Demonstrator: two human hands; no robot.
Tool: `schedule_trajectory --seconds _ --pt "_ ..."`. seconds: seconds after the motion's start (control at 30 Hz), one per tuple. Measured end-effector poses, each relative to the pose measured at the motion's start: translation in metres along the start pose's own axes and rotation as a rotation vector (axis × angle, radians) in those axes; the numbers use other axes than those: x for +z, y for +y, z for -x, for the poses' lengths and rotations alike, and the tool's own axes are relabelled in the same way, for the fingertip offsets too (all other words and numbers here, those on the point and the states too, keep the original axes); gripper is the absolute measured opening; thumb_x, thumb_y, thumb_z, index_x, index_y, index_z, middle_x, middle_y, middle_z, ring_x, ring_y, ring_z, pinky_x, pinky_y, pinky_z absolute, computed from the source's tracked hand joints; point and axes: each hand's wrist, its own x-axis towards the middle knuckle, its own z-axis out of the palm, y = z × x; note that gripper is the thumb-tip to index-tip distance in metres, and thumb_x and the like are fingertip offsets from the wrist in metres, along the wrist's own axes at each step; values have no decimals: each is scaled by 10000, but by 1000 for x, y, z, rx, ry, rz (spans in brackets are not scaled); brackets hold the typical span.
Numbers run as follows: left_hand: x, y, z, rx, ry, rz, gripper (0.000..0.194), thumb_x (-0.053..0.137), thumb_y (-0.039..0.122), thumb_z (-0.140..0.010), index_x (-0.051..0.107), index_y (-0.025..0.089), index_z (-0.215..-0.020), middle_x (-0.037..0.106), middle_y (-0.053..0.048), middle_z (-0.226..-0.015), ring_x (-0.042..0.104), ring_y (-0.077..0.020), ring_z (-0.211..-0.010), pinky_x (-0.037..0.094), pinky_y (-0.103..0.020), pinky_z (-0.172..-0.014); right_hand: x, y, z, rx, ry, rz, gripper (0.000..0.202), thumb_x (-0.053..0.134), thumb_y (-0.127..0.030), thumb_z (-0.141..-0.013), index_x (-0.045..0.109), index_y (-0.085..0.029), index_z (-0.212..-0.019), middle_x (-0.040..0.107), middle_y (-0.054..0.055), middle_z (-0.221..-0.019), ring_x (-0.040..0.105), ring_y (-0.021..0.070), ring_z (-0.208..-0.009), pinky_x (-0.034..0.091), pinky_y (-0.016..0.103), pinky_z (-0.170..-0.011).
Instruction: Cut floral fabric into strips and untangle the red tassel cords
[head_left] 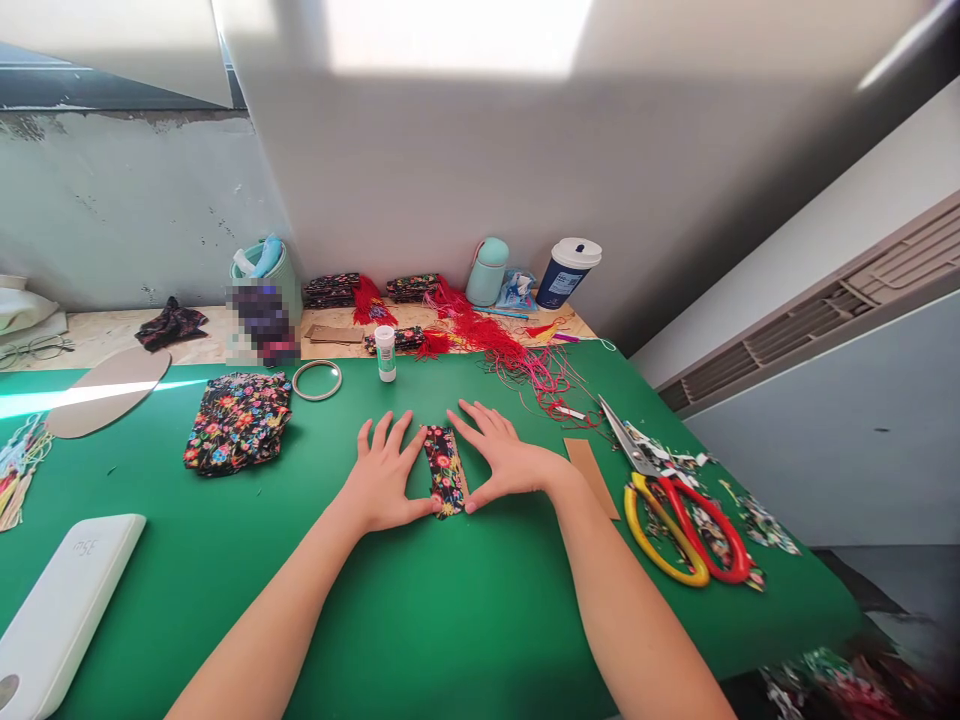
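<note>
A narrow strip of black floral fabric [445, 470] lies flat on the green mat, with a thin brown edge showing along its right side. My left hand [386, 475] rests at the strip's left side, fingers spread, the thumb touching its lower left corner. On the other side, my right hand [502, 455] is spread too, with its thumb at the lower right corner and its index finger near the top. Neither hand grips anything. Beyond them stands a glue stick [386, 355], next to a clear round disc with a pale rim [317, 381].
Scissors [667, 510] with yellow and red handles lie at right among fabric scraps, beside a brown card strip [591, 478]. Folded floral fabric [238, 422] and a white power bank [71, 610] are at left. Red tassels [487, 335], a bottle [488, 272] and a cup [568, 272] line the back.
</note>
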Motion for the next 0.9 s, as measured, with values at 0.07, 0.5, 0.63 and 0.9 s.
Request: schedule_trajectory --seconds 0.07,0.5,0.63,0.9 --pt "-2 -4 2 -34 -16 0 938 557 711 -676 317 217 -1436 233 -161 -1518 162 -409 -1375 79 -585 -1083 1 0 -1 6 3 2 1304 662 -770 -492 -22 -276 -1486 -134 101 -1563 -170 364 -1395 6 551 -1120" --pt "-21 -24 11 -167 -30 -27 924 468 748 -717 231 260 -1464 135 -153 -1551 156 -389 -1391 111 -578 -1072 1 -4 -4 2 271 -50 754 529 -627 -787 286 -328 -1435 172 104 -1503 211 338 -1369 260 513 -1078" --pt "-14 -22 2 -42 8 -9 765 498 668 -770 285 353 -1434 130 -97 -1560 146 -371 -1398 110 -563 -1084 6 -9 -12 -43 359 -58 487 601 -513 -792 524 -274 -1209 432 106 -1233 440 301 -1154 365 492 -987" --pt "-10 -8 12 -168 -160 30 815 536 701 -716 270 397 -1424 91 -98 -1567 54 -457 -1392 154 -637 -1036 2 -18 -8 -6 280 -98 437 711 -518 -689 538 -224 -963 495 64 -1066 456 273 -994 424 403 -860"
